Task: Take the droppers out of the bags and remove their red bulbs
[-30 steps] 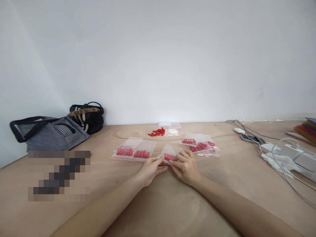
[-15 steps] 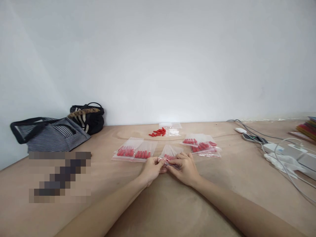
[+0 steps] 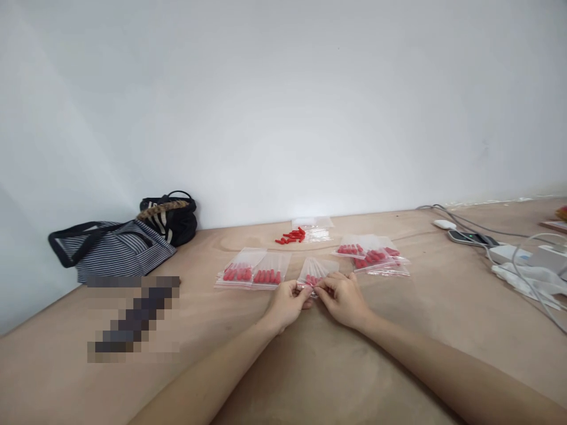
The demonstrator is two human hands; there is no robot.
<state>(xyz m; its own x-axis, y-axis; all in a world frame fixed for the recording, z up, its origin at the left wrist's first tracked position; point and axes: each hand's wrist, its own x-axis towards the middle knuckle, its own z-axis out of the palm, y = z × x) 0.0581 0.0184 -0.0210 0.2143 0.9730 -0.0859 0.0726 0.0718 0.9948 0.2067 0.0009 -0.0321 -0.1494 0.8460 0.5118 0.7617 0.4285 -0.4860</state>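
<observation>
One clear bag (image 3: 318, 270) of red pieces lies on the surface (image 3: 310, 366) just ahead of us, its near edge pinched by our left hand (image 3: 290, 304) and right hand (image 3: 343, 298), fingertips now closer together than a second ago. Two filled bags (image 3: 253, 275) lie just left.

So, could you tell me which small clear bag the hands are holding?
The middle bag, pinched at its near edge by the left hand and right hand; the two bags on its left and the pile on its right lie untouched.
</observation>
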